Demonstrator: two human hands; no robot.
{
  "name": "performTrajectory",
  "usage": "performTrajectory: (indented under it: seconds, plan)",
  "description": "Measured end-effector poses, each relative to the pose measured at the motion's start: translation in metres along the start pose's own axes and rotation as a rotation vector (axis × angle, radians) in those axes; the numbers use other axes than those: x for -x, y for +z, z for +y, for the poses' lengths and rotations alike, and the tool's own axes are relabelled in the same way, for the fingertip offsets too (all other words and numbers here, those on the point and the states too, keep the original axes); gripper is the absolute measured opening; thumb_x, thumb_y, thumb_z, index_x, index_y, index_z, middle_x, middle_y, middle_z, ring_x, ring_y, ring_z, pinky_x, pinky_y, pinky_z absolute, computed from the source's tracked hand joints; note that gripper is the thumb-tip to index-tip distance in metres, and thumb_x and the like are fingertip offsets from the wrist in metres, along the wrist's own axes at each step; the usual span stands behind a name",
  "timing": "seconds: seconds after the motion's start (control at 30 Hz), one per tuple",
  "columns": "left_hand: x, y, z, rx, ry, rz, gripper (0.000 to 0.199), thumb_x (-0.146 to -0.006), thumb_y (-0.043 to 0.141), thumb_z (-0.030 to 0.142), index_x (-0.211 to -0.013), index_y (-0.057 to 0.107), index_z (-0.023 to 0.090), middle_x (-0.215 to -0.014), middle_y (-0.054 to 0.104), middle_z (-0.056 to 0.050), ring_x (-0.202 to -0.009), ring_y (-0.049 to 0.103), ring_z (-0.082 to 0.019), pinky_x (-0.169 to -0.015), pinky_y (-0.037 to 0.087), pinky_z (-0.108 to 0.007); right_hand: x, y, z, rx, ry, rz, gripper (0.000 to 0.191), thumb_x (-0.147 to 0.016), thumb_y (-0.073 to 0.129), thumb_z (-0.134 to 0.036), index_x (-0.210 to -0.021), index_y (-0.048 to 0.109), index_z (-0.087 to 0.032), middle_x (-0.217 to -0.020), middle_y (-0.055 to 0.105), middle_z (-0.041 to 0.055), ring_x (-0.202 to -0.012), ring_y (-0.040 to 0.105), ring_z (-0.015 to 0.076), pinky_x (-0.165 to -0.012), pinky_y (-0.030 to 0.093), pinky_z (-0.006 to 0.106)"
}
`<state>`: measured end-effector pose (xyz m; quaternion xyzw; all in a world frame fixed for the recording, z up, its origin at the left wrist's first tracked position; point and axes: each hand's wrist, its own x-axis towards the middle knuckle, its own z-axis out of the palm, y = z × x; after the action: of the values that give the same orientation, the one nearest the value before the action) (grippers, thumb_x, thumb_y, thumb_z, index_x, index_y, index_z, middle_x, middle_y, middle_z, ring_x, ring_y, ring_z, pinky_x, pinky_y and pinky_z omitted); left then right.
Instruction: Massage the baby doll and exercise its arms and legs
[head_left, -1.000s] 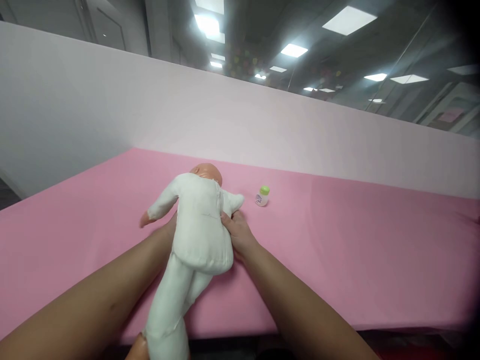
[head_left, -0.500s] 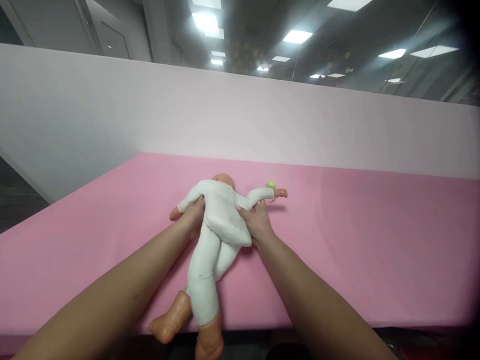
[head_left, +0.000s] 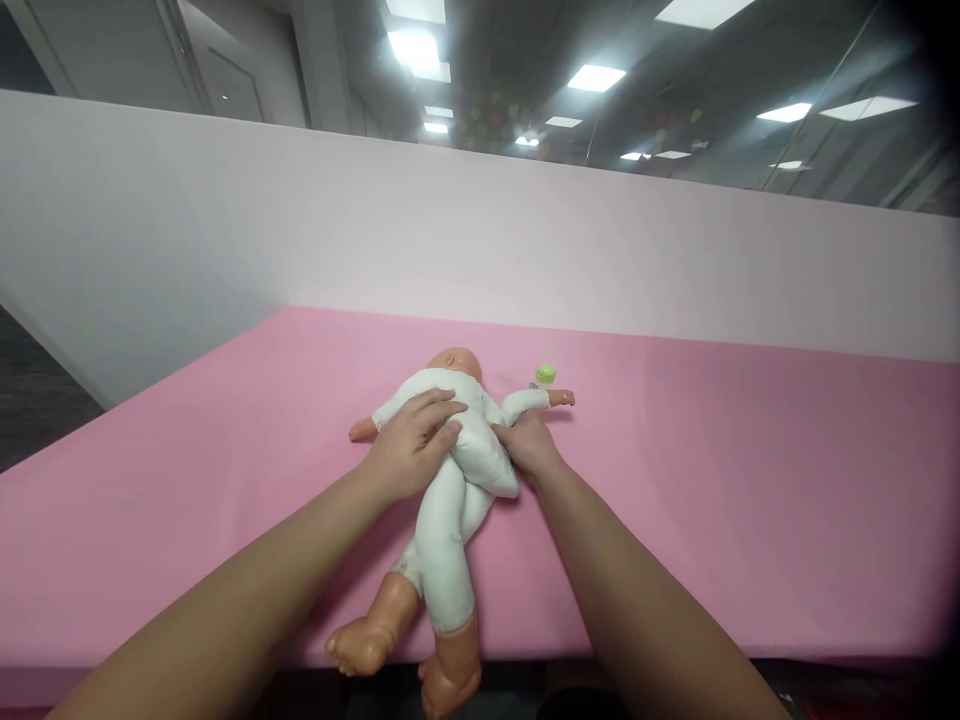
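Observation:
A baby doll (head_left: pixel 480 450) with a white cloth body lies on its front on the pink surface, its head (head_left: pixel 459 362) at the far end and turned to one side. Its legs cross, and the bare feet reach toward the near edge. My left hand (head_left: pixel 416 435) rests on the doll's back with fingers stretched flat across the cloth. At the doll's right side, my right hand (head_left: pixel 531 445) grips the body, thumb on top and the other fingers hidden beneath. Just beyond the doll's outstretched arm stands a small container with a green lid (head_left: pixel 546 374), partly hidden.
The pink padded surface (head_left: pixel 750 500) ends at a near edge close to me. A white low wall (head_left: pixel 525 240) borders it at the back and left, with glass and bright ceiling lights above.
My left hand has come out from beneath the doll's left side and onto its back. The doll lies lower and slightly further right; my right hand stays at its side.

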<state>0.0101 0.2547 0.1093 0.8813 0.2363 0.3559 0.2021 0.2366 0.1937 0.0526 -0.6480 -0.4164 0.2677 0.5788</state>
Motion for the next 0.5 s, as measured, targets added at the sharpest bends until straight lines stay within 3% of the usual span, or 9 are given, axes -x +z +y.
performTrajectory:
  seconds: [0.13,0.3,0.4,0.5]
  plan:
    - [-0.002,-0.007,-0.011,0.003,-0.137,-0.057,0.050,-0.104,0.040,0.054,-0.123,0.072,0.022,-0.143,0.064,-0.008,-0.135,0.055,-0.030,-0.116,0.041,-0.047,-0.006,-0.016,-0.001,0.246,0.075,0.007,0.047,-0.077,0.078,-0.049,-0.113,0.071,-0.022,-0.101,0.075,0.0107,-0.090,0.071,0.0340,-0.078,0.056,0.047]
    - [-0.006,-0.012,-0.021,-0.151,-0.228,-0.126,0.056,-0.097,0.051,0.058,-0.134,0.063,0.018,-0.136,0.067,-0.012,-0.125,0.062,-0.034,-0.107,0.046,-0.049,-0.005,-0.021,-0.008,0.515,-0.003,0.112,0.024,-0.083,0.069,-0.045,-0.084,0.075,-0.022,-0.086,0.075,0.0101,-0.088,0.070,0.0311,-0.078,0.052,0.042]
    - [-0.005,-0.005,-0.024,-0.239,-0.199,-0.166,0.048,-0.096,0.050,0.051,-0.126,0.065,0.017,-0.135,0.066,-0.014,-0.126,0.060,-0.036,-0.106,0.046,-0.050,0.003,-0.012,-0.018,0.508,-0.112,0.144,0.020,-0.086,0.066,-0.039,-0.092,0.075,-0.022,-0.087,0.076,0.0072,-0.086,0.070,0.0272,-0.080,0.052,0.040]
    - [-0.004,0.007,-0.026,-0.317,-0.164,-0.183,0.039,-0.098,0.048,0.044,-0.118,0.066,0.016,-0.138,0.064,-0.017,-0.129,0.058,-0.038,-0.105,0.046,-0.052,0.014,-0.002,-0.028,0.457,-0.243,0.058,0.022,-0.090,0.064,-0.037,-0.102,0.076,-0.023,-0.102,0.077,0.0058,-0.094,0.070,0.0256,-0.086,0.052,0.039]
